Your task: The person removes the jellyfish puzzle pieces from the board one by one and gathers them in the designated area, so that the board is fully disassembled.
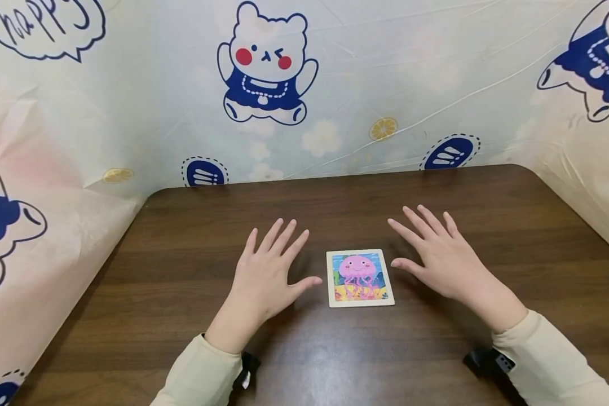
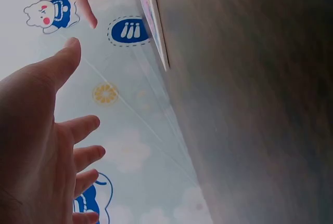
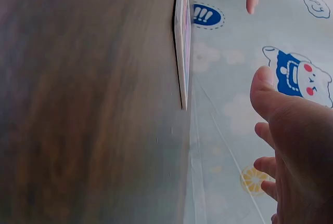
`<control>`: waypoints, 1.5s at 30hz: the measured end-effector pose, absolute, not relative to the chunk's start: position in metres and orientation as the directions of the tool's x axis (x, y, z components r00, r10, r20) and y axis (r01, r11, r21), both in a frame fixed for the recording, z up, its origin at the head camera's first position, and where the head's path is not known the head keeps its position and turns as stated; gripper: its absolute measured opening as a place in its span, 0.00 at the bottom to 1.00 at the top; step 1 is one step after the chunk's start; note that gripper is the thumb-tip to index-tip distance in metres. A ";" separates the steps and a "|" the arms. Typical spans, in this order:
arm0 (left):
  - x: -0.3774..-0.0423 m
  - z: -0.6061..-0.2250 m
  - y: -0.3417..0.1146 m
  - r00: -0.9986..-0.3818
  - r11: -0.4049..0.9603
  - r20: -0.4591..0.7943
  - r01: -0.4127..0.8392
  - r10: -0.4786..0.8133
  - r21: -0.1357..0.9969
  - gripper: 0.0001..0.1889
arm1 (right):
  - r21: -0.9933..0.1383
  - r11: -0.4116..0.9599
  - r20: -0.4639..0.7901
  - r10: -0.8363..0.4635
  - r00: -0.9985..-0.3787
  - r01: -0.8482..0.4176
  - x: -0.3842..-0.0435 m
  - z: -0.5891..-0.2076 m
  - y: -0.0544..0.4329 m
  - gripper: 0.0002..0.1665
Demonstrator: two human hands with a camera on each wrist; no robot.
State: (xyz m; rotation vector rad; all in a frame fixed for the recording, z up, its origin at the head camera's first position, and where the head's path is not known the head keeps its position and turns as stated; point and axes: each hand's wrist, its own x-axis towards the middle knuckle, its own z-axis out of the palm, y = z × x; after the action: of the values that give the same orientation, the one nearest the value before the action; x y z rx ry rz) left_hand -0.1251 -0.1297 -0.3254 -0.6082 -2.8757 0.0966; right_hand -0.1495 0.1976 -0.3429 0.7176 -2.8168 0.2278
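A square picture puzzle or board (image 1: 360,277) with a pale border lies flat on the brown table. It shows a smiling pink jellyfish over a yellow seabed; I cannot tell whether it is cut into pieces. To its left, my left hand (image 1: 266,276) is held with fingers spread, thumb pointing at the board's edge and apart from it. On the other side my right hand (image 1: 444,259) is spread likewise, its thumb close to the board's upper right corner. Neither hand holds anything. Both wrist views show the board edge-on, as a thin pale slab (image 2: 156,31).
The dark wood-grain table (image 1: 193,338) has rounded far corners. A pale cloth (image 1: 365,67) printed with cartoon bears stands behind it and along both sides. Black straps with a small device (image 1: 489,363) sit at the wrists, by the cream sleeves (image 1: 553,361).
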 end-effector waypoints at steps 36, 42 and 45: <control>-0.147 -0.336 -0.107 -0.895 0.901 -0.118 0.418 0.431 0.118 0.52 | -0.171 0.752 0.092 -0.631 -0.770 -0.636 -0.151 -0.344 0.156 0.39; -0.154 -0.338 -0.105 -0.876 0.892 -0.181 0.421 0.447 0.165 0.56 | -0.159 0.683 0.140 -0.699 -0.701 -0.713 -0.158 -0.344 0.150 0.35; -0.156 -0.337 -0.104 -0.868 0.889 -0.203 0.425 0.454 0.172 0.56 | -0.157 0.653 0.146 -0.726 -0.672 -0.741 -0.164 -0.344 0.147 0.31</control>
State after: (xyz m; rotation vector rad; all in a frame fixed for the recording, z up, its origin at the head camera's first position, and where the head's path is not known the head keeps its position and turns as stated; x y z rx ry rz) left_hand -0.1562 -0.1037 -0.3374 -0.7761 -3.2844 -0.2076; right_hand -0.1640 0.1472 -0.3439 1.2409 -2.7921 0.3141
